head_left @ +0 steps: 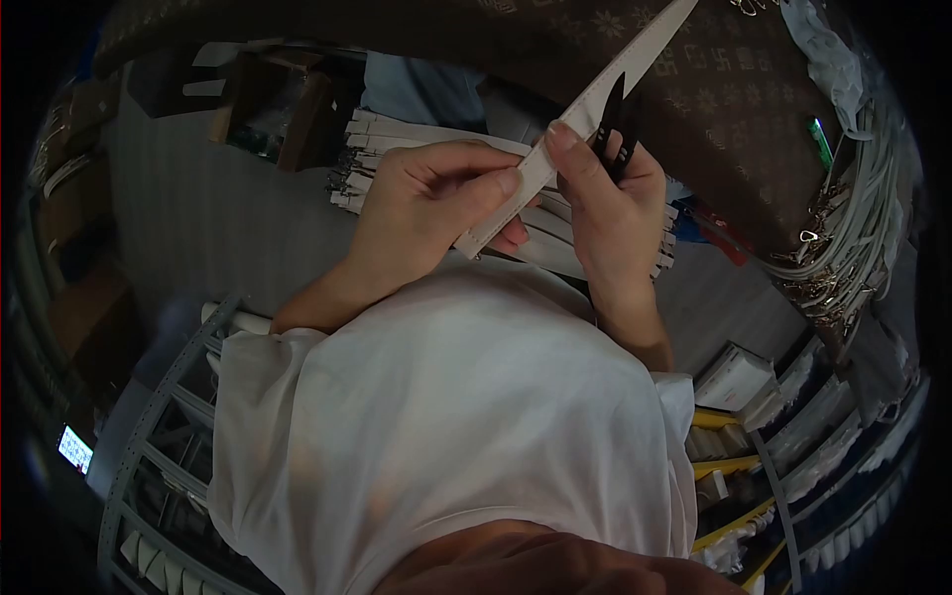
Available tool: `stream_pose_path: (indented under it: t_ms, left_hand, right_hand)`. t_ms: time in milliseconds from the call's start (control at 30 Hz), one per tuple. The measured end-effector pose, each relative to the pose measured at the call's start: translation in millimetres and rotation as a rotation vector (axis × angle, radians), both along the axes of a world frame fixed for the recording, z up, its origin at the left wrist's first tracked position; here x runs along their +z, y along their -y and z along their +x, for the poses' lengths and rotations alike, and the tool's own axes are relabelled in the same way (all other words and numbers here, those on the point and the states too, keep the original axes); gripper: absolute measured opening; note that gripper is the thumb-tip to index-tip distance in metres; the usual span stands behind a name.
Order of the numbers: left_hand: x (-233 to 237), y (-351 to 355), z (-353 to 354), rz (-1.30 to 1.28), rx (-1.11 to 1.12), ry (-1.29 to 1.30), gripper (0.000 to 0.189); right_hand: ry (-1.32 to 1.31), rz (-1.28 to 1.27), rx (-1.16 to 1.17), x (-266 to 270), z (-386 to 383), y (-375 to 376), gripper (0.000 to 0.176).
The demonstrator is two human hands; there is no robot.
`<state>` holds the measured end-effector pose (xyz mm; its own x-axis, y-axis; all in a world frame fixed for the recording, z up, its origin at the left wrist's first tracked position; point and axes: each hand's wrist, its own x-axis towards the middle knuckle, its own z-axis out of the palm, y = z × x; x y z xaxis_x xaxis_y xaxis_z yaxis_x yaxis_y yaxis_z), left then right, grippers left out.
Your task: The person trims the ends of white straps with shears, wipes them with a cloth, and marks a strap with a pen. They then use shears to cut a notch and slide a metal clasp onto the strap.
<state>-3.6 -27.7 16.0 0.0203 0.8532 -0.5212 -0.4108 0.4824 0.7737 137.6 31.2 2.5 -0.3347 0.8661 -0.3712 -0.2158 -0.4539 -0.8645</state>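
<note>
A brown box (305,124) is seen between ten and eleven o'clock, with something glossy inside, too dim to tell. White rolls (154,565) are held in a metal rack (159,402) at eight o'clock; at four o'clock, packages are kept on yellow-edged shelves (729,464).

The brown cloth (734,169) is spread from eleven to three o'clock, its near edge slanted down toward a bundle of pale cords (853,248) with metal clasps at three. Grey floor (188,208) is shown at ten o'clock, between the box and the rack.

A pale strap (595,94) is held aslant, from near the centre up toward one o'clock. Its lower end is pinched between thumb and fingers by the left hand (426,203). Farther up, it is pressed under the thumb of the right hand (610,203), by whose fingers black scissors (617,114) are also gripped. More straps (382,126) are laid beneath both hands.
</note>
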Motion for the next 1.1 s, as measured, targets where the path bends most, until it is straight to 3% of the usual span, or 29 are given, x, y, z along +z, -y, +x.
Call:
stream_pose_path:
  t_ms: [233,333,400,433,500,533,600,700,900,1100]
  left_hand:
    - [2,1,0,0.032,-0.014,0.053,0.024]
    - [1,0,-1,0.038,-0.016,0.045,0.023]
    - [-2,-1,-6,0.044,-0.061,0.062,0.023]
    - [-2,-1,-7,0.045,-0.059,0.061,0.023]
    - [-1,-2,-6,0.040,-0.028,0.064,0.023]
    - [-1,-2,-5,0.039,-0.027,0.066,0.023]
    - [-1,-1,-1,0.056,0.036,-0.001,0.020]
    - [0,-2,0,0.036,0.025,-0.006,0.020]
    - [0,-1,2,0.055,0.033,0.000,0.019]
    - [0,-1,4,0.075,0.036,-0.002,0.019]
  right_hand:
    - [0.028,-0.001,0.042,-1,4,-3,0.005]
    - [0.038,-0.028,0.015,0,4,-2,0.017]
    - [0.289,0.154,0.108,7,12,-4,0.019]
    - [0.288,0.155,0.110,5,15,-3,0.019]
    - [0.462,0.671,-0.076,-2,22,0,0.023]
    - [0.463,0.671,-0.075,-2,27,2,0.023]
    - [0.762,1.045,0.057,1,36,6,0.032]
    - [0.801,1.144,0.105,0,38,12,0.039]
    - [0.821,1.223,0.090,-4,35,13,0.036]
    - [0.760,1.183,0.096,-2,36,14,0.036]
